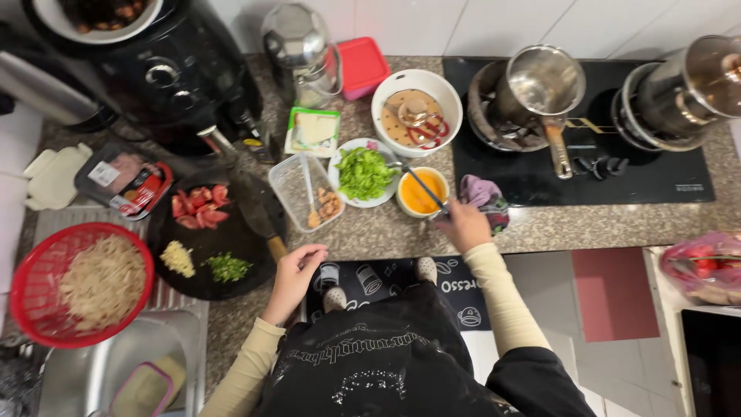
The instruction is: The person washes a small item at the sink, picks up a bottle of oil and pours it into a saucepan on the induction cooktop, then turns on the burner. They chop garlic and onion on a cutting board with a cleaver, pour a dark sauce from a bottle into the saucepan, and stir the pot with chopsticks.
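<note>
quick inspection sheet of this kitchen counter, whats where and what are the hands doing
surface: speckled stone counter, crowded at the left and middle.
job's things: small bowl of orange liquid with a dark utensil resting in it; black board with chopped tomato, garlic and greens.
clutter: plate of lettuce, clear tub, white bowl, red colander of noodles, meat tray, cloth.
grippers: right hand has its grip on the utensil; left hand rests at the counter edge by the board, holding nothing.
cables: nothing seen.
surroundings: black hob with steel pots, air fryer, sink.
</note>
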